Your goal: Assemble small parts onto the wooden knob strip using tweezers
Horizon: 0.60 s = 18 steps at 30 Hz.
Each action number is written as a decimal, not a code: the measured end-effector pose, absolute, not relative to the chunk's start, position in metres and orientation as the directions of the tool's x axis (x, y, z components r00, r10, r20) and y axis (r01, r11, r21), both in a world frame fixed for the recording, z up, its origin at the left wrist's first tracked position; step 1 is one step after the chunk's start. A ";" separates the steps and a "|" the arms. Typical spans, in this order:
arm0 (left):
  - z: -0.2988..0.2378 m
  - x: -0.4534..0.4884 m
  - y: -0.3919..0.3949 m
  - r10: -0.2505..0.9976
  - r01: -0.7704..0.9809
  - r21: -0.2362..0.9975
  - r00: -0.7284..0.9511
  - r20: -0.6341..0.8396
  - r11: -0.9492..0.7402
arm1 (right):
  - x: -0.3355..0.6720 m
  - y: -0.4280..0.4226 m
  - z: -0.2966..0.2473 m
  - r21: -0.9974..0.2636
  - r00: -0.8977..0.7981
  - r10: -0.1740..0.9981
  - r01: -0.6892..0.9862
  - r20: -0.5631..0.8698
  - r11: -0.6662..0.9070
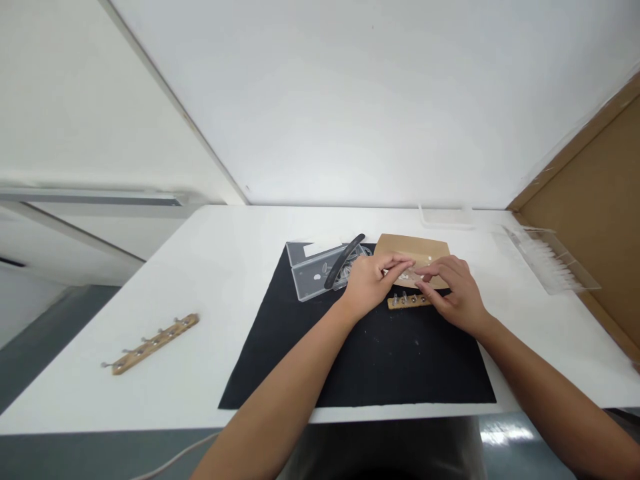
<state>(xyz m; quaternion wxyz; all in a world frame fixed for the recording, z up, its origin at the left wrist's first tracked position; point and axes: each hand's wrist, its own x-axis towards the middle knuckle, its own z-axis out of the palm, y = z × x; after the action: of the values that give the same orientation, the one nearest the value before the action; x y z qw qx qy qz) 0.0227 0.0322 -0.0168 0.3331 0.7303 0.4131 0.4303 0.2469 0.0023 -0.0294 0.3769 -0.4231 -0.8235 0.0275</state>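
Note:
Over a brown sheet or tray (425, 245), my left hand (369, 280) is closed in a pinch of thumb and forefinger. Facing it closely, my right hand (455, 293) also has its fingertips drawn together. Something small and pale or clear seems to be between the fingertips, too small to name. Little white bits lie on the brown surface beneath. Just below the hands, a short wooden strip (409, 302) with a row of small clear and metal pieces rests on the black mat (390, 373). My right hand partly covers its right end.
Left of my hands lies an open clear plastic case (310, 283), with a curved black tool (345, 260) across it. Another wooden strip with metal pegs (155, 343) sits far left on the white table (210, 287). Clear packaging (543, 260) lies right, by a brown board (595, 193).

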 end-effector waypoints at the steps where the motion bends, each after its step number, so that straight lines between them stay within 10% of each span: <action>1: -0.016 0.024 0.031 0.891 0.317 0.843 0.290 0.351 -0.435 | 0.246 0.002 -0.030 -0.375 -0.346 0.722 0.676 0.599 0.635; 18: -0.015 0.029 0.027 0.834 0.043 0.901 0.399 0.380 -0.431 | 0.242 0.000 -0.031 -0.690 -0.193 0.807 0.432 0.558 0.580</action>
<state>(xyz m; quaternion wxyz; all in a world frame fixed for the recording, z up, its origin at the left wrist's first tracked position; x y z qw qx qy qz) 0.0295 0.0273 -0.0148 0.4360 0.7137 0.3072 0.4540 0.2415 -0.0002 -0.0308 0.4814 -0.4147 -0.7472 0.1949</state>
